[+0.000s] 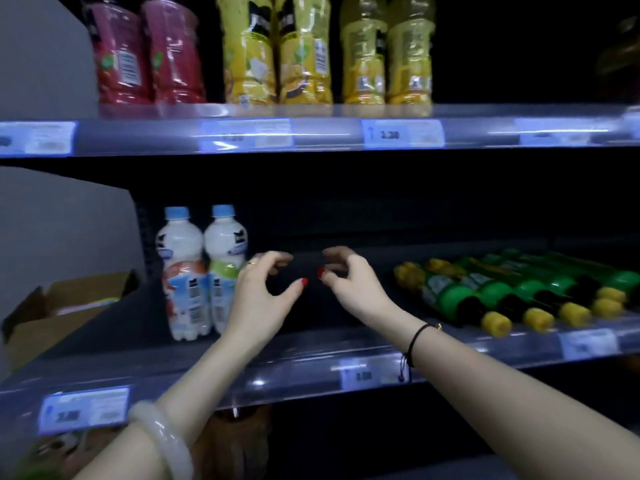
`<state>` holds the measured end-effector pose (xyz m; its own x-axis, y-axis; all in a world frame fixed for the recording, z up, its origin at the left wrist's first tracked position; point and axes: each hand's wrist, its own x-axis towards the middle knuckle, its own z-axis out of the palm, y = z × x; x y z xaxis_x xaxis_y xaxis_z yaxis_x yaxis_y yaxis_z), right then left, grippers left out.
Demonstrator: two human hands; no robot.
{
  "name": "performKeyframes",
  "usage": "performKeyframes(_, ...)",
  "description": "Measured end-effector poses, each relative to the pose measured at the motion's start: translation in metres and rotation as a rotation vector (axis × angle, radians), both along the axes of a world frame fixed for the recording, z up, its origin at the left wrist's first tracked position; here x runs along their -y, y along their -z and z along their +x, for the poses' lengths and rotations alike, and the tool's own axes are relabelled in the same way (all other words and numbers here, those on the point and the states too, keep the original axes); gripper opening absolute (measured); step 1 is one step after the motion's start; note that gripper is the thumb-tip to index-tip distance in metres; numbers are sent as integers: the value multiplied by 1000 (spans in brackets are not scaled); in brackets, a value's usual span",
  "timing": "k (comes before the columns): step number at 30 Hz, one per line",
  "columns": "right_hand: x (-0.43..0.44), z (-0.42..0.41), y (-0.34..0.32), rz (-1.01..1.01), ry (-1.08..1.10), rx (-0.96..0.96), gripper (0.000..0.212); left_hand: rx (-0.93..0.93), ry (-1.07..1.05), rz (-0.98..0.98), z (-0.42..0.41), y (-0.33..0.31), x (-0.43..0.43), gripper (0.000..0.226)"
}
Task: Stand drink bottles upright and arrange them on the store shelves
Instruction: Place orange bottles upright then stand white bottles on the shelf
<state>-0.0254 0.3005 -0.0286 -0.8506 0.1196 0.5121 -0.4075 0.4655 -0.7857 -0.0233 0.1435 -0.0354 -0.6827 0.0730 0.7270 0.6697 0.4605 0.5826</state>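
Both hands sit in the dark gap on the middle shelf (277, 372): left hand (266, 289) just beside the upright white bottles (201, 271), right hand (346, 282) nearer the green bottles (519, 289) lying flat. Fingers are loosely curled, seemingly empty, though it's murky. I'd grab a green one mid-body and stand it in the gap.

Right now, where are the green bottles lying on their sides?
In the head view, the green bottles lie at the right of the middle shelf, yellow caps facing front, beside the right hand.
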Motion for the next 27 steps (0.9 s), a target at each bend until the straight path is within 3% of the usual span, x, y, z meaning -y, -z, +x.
performKeyframes(14, -308, 147, -6, 107, 542, -49, 28, -36, 589, -166, 66, -19, -322, 39)
performKeyframes(27, -607, 234, 8, 163, 701, 122, 38, -6, 644, -332, 113, 0, -642, 47)
